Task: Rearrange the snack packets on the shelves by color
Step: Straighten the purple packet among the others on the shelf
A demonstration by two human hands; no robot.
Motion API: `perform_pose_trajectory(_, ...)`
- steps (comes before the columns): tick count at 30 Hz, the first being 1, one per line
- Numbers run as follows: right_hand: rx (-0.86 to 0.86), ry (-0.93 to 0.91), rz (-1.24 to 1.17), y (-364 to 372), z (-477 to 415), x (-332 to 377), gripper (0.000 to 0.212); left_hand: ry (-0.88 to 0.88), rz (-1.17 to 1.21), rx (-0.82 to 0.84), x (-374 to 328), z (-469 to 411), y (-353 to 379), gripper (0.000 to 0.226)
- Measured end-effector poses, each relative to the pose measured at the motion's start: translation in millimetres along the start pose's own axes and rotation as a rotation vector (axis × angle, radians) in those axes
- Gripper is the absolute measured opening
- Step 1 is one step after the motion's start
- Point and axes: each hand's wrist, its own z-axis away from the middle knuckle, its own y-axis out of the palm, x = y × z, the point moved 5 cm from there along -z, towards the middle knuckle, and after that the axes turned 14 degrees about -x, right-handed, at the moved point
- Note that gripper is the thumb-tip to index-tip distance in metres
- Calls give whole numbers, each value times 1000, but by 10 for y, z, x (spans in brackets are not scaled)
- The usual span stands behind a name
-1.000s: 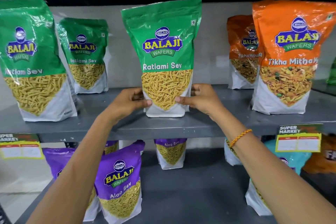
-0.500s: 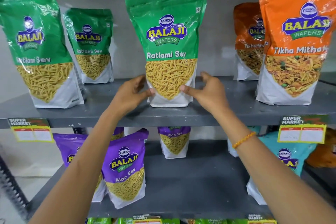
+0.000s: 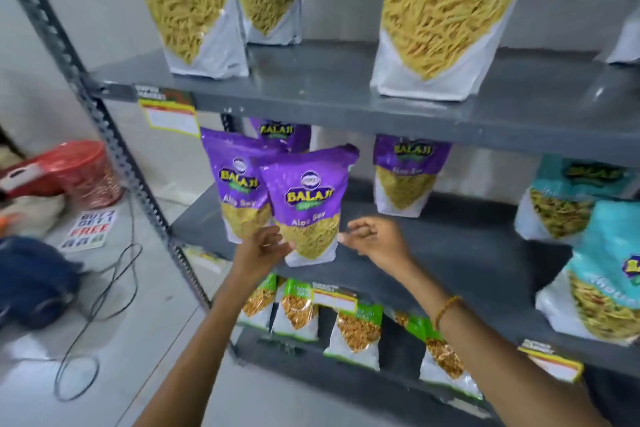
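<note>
On the middle shelf (image 3: 467, 253) a purple Aloo Sev packet (image 3: 308, 204) stands upright at the front. A second purple packet (image 3: 235, 184) stands just behind it to the left, and a third (image 3: 405, 177) further right. My left hand (image 3: 263, 250) touches the front packet's lower left corner with the thumb over its face; the grip is blurred. My right hand (image 3: 377, 243) hovers by its lower right edge with the fingers loosely apart. Green Ratlami Sev packets (image 3: 446, 17) (image 3: 194, 10) stand on the top shelf (image 3: 346, 100).
Teal packets (image 3: 568, 201) (image 3: 609, 274) fill the right of the middle shelf. Small green packets (image 3: 356, 329) line the bottom shelf. The rack's perforated post (image 3: 104, 135) runs down the left. A red bucket (image 3: 83, 177), a blue bag (image 3: 31, 281) and a cable (image 3: 104, 288) lie on the floor.
Both hands have left the green packet on the top shelf and dropped to the front purple packet on the middle shelf. The view has tilted down and left.
</note>
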Motion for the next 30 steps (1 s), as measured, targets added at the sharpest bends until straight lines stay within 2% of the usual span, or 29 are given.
perform_pose_trajectory(1, -20, 52, 11, 78, -99, -166, 25, -18, -44, -25, 134, -35, 16, 22)
perform_pose_trajectory(2, -35, 99, 30, 150, -195, -300, 45, -37, -54, -40, 237, -80, 45, 23)
perform_pose_trajectory(4, -44, 181, 79, 270, -385, -478, 84, -74, -67, -53, 388, -227, 114, 47)
perform_pose_trajectory(7, 68, 222, 94, 464, -611, -620, 108, -92, -63, -25, 524, -449, 283, 71)
perform_pose_trajectory(9, 130, 205, 68, 569, -696, -678, 103, -86, -47, -31, 846, -668, 425, 88)
perform_pose_trajectory(10, 149, 202, 43, 604, -724, -718, 91, -85, -42, -36, 987, -736, 487, 92)
perform_pose_trajectory(12, 168, 192, -1, 646, -718, -767, 60, -71, -19, -76, 1017, -701, 542, 85)
perform_pose_trajectory(13, 154, 188, -26, 639, -711, -792, 51, -73, -15, -104, 907, -624, 538, 80)
perform_pose_trajectory(16, 74, 183, -117, 509, -684, -841, 48, -58, -26, -127, 754, -505, 650, 70)
perform_pose_trajectory(20, -26, 196, -199, 76, -582, -880, 37, 33, -78, -59, 512, -451, 974, 60)
perform_pose_trajectory(25, -193, 184, -259, -544, -450, -1058, 42, 135, -92, 116, 174, -373, 1541, 61)
perform_pose_trajectory(30, -279, 181, -249, -790, -335, -1159, 39, 109, -53, 204, 155, -321, 1857, 62)
